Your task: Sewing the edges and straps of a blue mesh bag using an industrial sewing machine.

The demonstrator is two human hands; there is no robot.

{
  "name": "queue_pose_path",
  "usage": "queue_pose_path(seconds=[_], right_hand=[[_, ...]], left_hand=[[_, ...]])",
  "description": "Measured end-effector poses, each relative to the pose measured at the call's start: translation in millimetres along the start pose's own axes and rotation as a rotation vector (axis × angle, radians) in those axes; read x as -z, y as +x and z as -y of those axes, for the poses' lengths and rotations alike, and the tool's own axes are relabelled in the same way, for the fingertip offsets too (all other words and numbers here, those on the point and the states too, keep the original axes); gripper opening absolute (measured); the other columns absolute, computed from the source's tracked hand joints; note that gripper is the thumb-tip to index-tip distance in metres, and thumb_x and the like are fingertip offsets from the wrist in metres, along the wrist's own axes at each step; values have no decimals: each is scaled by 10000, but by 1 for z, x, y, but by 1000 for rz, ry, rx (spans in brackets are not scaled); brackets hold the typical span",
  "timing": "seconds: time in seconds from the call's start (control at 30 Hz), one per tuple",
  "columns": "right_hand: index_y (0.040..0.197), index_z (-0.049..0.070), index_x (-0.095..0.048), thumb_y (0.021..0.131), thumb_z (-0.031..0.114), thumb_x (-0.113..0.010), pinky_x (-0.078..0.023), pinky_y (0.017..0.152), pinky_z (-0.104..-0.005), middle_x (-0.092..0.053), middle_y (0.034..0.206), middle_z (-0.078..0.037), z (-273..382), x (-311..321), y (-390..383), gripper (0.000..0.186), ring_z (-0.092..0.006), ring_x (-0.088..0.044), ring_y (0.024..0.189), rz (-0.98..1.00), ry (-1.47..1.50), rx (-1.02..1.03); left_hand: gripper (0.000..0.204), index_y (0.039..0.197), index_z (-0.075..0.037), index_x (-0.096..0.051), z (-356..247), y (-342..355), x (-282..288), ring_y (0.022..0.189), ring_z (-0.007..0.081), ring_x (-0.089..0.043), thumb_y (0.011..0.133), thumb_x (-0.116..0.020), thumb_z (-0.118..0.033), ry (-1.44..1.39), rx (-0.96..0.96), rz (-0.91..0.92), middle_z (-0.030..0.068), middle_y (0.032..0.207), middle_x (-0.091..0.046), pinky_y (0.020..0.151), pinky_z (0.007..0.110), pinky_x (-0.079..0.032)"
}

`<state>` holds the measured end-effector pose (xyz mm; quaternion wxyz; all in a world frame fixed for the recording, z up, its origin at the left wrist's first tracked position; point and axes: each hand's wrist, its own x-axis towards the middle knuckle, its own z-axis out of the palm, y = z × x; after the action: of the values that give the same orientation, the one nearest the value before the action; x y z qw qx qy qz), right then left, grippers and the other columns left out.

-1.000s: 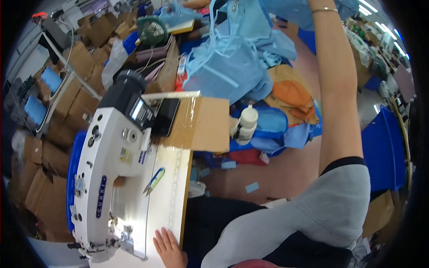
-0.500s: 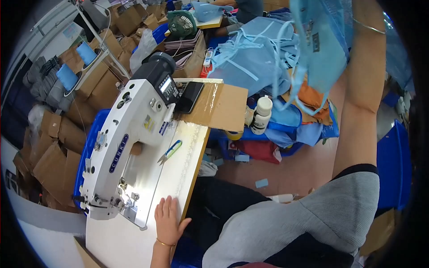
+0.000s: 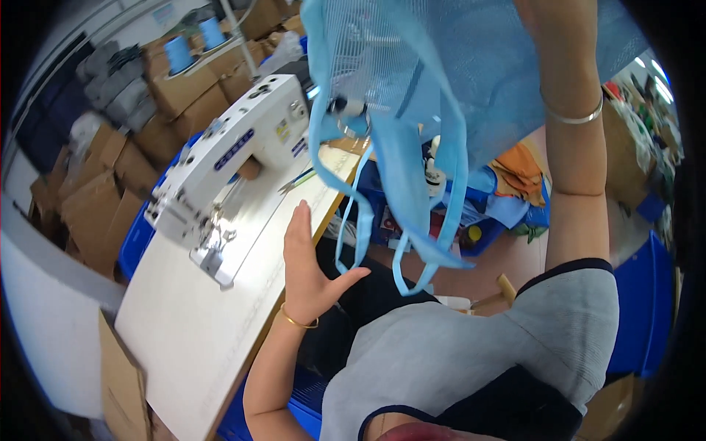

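My right arm reaches up and forward, and its hand [image 3: 557, 18] is at the top edge of the head view, its fingers out of sight. From it hangs a light blue mesh bag [image 3: 489, 95] with long fabric straps, spread across the upper middle. My left hand [image 3: 307, 261] is raised over the front edge of the sewing table [image 3: 195, 323], thumb apart and fingers stretched out, holding nothing. The dangling straps are close to its thumb. Left of it stands a white sewing machine [image 3: 228, 140], with small thread snips [image 3: 297, 181] lying on the table beside it.
Blue thread cones [image 3: 179, 55] stand behind the machine, near stacked cardboard boxes [image 3: 103, 213]. Beyond the table's right edge, a blue bin [image 3: 482, 242] holds orange cloth [image 3: 518, 173] and a white bottle [image 3: 434, 176], partly hidden by the bag. A blue container [image 3: 640, 301] stands at far right.
My left hand has lifted off the tabletop and moved forward toward the straps. The bag has swung left and lower, now covering the bag pile behind. The view has shifted.
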<state>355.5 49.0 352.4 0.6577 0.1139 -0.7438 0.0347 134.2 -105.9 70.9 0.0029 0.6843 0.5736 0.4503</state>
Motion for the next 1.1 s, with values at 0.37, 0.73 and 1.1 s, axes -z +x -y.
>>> queue_pose_path(seconds=[0.37, 0.73, 1.1], right_hand=[[1077, -66, -652, 901, 98, -640, -544, 823, -261, -698, 972, -153, 65, -54, -35, 241, -175, -672, 901, 141, 326, -272], [885, 34, -637, 916, 219, -625, -481, 560, -201, -641, 727, -30, 37, -119, -103, 188, -81, -613, 638, 439, 542, -417], [822, 66, -574, 900, 252, -607, -491, 591, -265, -579, 758, -47, 44, -277, -173, 204, -140, -620, 688, 1014, 1326, -1130]], left_hand=[[296, 1168, 43, -569, -50, -70, 39, 926, 196, -641, 873, -549, 39, -20, 160, -621, 123, 1036, -654, 826, 307, -492], [149, 936, 15, -520, -150, -96, 225, 608, 102, -415, 931, -415, -90, -437, 17, -914, 77, 807, -521, 542, 216, -328], [208, 910, -4, -607, -163, -24, 288, 611, 56, -478, 915, -425, -104, 195, 172, -716, 82, 822, -656, 520, 183, -345]])
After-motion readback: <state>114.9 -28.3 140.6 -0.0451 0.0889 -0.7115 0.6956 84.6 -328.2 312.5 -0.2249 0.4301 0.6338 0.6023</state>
